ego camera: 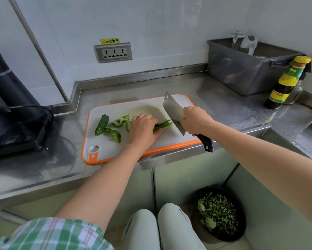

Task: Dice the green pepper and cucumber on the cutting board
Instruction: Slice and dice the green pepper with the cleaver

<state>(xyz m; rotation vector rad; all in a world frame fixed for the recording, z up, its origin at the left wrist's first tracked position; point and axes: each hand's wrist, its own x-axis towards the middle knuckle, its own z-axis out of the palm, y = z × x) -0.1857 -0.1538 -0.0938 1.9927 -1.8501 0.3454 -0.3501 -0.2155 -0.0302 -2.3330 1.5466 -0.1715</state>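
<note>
Steel counter [214, 98]: carries the cutting board [115, 147] at its front edge. Cleaver [173, 112]: over the board's right half, blade tilted, edge beside the pepper strips [163, 125], apparently poised for cross-cuts. The right hand [196, 120] has its grip wrapped round the handle. Left hand [144, 129]: board centre, grip curled over the strips, bunching them steady. Cucumber [102, 124]: board's left end, undiced. Green pepper pieces [118, 122]: between cucumber and left hand, waiting.

We see soft, even, bright light with only faint shadows. Pale glare streaks the steel counter [223, 98] in the right of the frame. The wide lens bends lines near the edges, and the lower corners turn slightly soft
</note>
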